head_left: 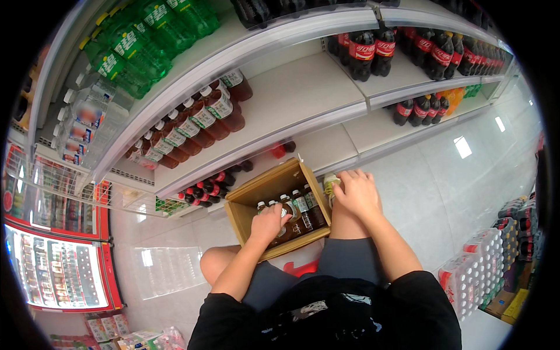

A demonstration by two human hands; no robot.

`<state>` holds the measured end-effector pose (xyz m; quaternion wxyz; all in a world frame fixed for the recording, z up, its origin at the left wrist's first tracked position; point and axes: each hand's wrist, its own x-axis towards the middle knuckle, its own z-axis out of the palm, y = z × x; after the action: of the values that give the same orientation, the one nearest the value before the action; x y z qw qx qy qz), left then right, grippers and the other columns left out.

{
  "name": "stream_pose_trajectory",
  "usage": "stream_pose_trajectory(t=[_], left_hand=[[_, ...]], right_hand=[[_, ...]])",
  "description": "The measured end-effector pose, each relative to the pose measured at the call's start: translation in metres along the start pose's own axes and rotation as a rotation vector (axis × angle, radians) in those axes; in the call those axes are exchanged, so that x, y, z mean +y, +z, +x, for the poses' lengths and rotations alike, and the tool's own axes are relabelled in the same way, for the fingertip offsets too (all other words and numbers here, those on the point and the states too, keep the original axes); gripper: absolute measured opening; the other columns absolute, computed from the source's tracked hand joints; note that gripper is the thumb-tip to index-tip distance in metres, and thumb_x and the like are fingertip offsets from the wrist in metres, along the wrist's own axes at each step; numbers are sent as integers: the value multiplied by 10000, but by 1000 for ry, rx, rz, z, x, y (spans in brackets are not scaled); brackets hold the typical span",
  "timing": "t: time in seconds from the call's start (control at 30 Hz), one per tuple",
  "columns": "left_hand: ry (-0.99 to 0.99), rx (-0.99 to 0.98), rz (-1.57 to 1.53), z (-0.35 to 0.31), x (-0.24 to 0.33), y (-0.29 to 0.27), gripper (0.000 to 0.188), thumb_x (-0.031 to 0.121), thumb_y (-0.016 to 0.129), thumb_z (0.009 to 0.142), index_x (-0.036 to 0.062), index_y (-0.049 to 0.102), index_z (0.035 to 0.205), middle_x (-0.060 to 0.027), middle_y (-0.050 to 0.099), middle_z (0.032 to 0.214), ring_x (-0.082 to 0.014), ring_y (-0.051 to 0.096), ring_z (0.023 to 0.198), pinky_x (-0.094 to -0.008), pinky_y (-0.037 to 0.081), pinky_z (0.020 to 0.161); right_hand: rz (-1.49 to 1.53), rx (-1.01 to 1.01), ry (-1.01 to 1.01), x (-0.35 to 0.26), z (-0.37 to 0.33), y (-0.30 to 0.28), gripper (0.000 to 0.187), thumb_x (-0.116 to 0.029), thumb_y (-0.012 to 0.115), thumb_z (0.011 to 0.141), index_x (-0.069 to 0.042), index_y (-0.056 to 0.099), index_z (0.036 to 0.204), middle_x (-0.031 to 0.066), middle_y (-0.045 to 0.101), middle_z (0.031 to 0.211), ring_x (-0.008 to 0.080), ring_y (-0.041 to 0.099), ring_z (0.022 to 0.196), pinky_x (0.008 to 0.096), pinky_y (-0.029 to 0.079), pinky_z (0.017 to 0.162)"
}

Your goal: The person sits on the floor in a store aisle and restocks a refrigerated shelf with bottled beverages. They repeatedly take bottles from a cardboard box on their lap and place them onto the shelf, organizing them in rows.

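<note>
1. We are gripping a bottle (284,213) near its cap with our left hand (269,224) — the fingers are curling around it.
2. That bottle is sitting in the box (262,185), below those fingers, and more bottles (302,207) are standing just to their right.
3. We are resting our right hand (357,191) on the knee (349,219) — its fingers are lying loose, a shoe (330,185) showing beside them.
4. Well beyond the left fingers, a shelf (297,87) is bearing amber drinks (201,116).
</note>
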<state>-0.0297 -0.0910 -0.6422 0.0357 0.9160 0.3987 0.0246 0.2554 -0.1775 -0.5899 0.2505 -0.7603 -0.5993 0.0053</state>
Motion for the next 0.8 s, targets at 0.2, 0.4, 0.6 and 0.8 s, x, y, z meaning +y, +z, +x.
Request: stream_pose_trajectory(t=[0.2, 0.4, 0.6, 0.8], left_hand=[[90, 165, 0, -1, 10, -87, 394, 432, 706, 871, 81, 600, 1014, -108, 678, 819, -275, 682, 801, -407, 561, 608], [138, 223, -84, -1, 31, -162, 425, 407, 777, 813, 94, 600, 1040, -81, 661, 790, -270, 672, 757, -393, 531, 582], [35, 209, -262, -3, 41, -212, 628, 430, 844, 717, 72, 609, 1177, -57, 586, 687, -230, 604, 616, -346, 476, 553], [141, 506, -171, 12, 41, -253, 477, 344, 863, 719, 52, 665, 1039, -63, 598, 712, -188, 567, 554, -326, 464, 537]], right_hand=[[-53, -210, -270, -20, 0, -30, 495, -428, 716, 826, -87, 650, 1179, 117, 680, 1152, 289, 622, 1108, 407, 474, 948], [745, -353, -534, -56, 13, 21, 956, -301, 899, 669, -33, 424, 1455, 222, 523, 1427, 399, 499, 1319, 456, 419, 1091], [1102, -620, -252, -54, 5, 48, 724, -253, 871, 708, -22, 536, 1307, 149, 630, 1256, 287, 610, 1151, 380, 463, 1005], [1754, -1092, 3, -36, -8, 72, 799, -183, 833, 747, -38, 458, 1437, 69, 617, 1289, 162, 586, 1160, 337, 455, 1023]])
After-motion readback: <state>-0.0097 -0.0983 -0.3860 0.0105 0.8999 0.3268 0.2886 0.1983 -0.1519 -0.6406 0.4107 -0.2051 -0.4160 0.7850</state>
